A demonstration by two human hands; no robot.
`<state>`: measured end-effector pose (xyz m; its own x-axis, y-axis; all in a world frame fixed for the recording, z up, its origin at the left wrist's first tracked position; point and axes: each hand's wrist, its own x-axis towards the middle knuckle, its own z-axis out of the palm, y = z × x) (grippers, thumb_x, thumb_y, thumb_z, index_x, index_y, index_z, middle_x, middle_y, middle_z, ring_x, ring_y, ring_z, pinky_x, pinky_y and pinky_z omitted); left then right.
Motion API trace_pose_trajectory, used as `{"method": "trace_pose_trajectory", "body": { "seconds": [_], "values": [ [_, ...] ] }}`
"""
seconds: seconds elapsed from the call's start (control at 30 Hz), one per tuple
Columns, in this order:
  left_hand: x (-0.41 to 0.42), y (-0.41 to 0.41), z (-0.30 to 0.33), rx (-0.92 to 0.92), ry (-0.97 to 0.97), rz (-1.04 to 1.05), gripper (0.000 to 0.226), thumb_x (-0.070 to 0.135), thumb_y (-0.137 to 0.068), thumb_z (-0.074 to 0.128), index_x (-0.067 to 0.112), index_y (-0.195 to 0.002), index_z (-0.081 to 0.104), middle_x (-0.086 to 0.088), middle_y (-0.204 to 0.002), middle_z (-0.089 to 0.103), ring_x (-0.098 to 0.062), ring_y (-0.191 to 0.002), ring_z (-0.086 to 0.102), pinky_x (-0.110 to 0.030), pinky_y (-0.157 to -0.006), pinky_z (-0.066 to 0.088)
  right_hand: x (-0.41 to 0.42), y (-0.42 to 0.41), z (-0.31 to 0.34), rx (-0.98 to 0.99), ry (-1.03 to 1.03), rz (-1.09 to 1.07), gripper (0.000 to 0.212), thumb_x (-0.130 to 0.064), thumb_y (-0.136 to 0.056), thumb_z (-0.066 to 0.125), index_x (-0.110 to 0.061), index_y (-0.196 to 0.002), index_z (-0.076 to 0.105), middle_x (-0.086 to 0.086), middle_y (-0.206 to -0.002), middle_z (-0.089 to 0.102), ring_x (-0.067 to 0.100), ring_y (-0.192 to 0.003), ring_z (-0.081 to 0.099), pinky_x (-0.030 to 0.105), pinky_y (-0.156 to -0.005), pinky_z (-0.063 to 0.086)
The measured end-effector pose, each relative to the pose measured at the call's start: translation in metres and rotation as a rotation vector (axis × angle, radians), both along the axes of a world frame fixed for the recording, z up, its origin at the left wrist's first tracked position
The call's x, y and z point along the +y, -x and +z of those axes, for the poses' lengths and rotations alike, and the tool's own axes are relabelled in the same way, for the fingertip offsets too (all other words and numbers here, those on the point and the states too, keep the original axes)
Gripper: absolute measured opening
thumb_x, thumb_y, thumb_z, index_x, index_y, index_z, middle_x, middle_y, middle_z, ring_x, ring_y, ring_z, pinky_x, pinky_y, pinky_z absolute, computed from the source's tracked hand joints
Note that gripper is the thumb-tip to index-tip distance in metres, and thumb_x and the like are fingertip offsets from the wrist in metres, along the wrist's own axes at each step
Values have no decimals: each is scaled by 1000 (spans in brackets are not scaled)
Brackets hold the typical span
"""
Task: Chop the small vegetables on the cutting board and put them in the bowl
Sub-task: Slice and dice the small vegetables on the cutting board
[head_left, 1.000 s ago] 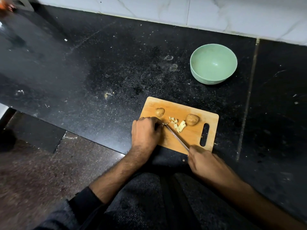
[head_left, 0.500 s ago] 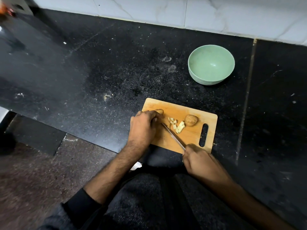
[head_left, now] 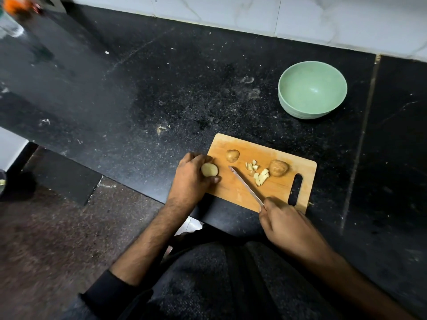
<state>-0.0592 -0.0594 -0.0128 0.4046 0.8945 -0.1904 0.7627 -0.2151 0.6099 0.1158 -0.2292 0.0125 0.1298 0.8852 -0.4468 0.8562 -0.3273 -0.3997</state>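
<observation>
A black speckled countertop (head_left: 161, 93) fills most of the view, backed by a pale tiled wall (head_left: 300, 17) along its far edge. Far right on the counter stands a pale green bowl (head_left: 312, 89), upright, well apart from the wooden cutting board (head_left: 238, 192) that lies at the counter's near edge, its slot handle toward the right. The left hand (head_left: 191, 179) rests at the board's left end, fingers curled around a halved potato piece (head_left: 209, 170) whose pale cut face turns upward. The right hand (head_left: 285, 225) sits at the board's near edge, fingers closed around the handle of a knife (head_left: 246, 185); the handle itself is hidden in the fist, and the thin blade slants up and left across the board, its tip between the held piece and the loose pieces. Whether the blade touches the wood cannot be told. A brown potato (head_left: 279, 167) lies near the slot, touching or just beside a small heap of chopped pieces (head_left: 258, 173). A smaller potato (head_left: 232, 155) lies toward the board's far left corner.
</observation>
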Motion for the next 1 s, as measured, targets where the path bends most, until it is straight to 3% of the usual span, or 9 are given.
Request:
{"method": "trace_pose_trajectory", "body": {
  "seconds": [0.07,0.13,0.37,0.47,0.6,0.73,0.83,1.0],
  "values": [
    [-1,1,0,-7,-3,23,52,18,-66,90,15,-114,70,-3,-111,60,-24,-99,62,-38,-90,52,2,1,0,-5,-3,12,15,-33,-107,33,-23,-100,41,-13,-68,41,-1,-54,41,19,-59,35],
    [-4,-2,0,-9,-31,42,50,17,-66,90,14,-112,71,-5,-108,61,-24,-95,63,-36,-87,52,3,2,0,-7,-10,8,18,-34,-106,33,-21,-102,45,-11,-67,43,3,-55,44,19,-53,32],
    [-22,-29,0,-64,-51,-47,52,33,-68,89,20,-114,71,0,-105,66,-18,-92,64,-29,-82,52,6,2,-2,3,-6,-55,23,-36,-106,33,-22,-111,49,-11,-69,48,-2,-54,46,14,-45,28],
    [-21,-26,-2,-124,-45,-36,53,30,-67,91,18,-115,74,6,-96,62,-11,-84,59,-15,-78,44,7,4,0,-10,-29,-57,24,-36,-106,33,-21,-111,51,-12,-69,44,0,-55,43,15,-48,27],
    [-21,-17,-6,-166,4,-14,48,23,-71,89,22,-117,74,10,-93,62,4,-78,60,-1,-74,38,9,8,-2,19,-50,-44,26,-34,-107,33,-16,-112,52,-10,-75,46,8,-63,51,18,-59,37],
    [-21,-14,-6,-188,24,39,41,23,-73,88,25,-112,74,11,-90,65,6,-76,60,-5,-72,43,9,8,-3,29,-63,-57,27,-35,-107,32,-17,-114,51,-11,-71,46,2,-58,48,17,-55,33],
    [-21,-13,-7,-181,27,26,41,20,-74,87,26,-112,73,13,-90,65,8,-75,59,-5,-72,44,9,8,-3,18,-63,-55,27,-36,-107,32,-17,-114,51,-13,-71,43,5,-62,49,19,-62,37],
    [-22,-13,-6,-176,2,9,42,15,-73,87,25,-111,73,15,-90,62,6,-75,56,-8,-73,45,9,7,-5,17,-63,-66,29,-36,-107,31,-18,-117,51,-11,-69,51,-1,-56,48,12,-48,30]
  ]
}}
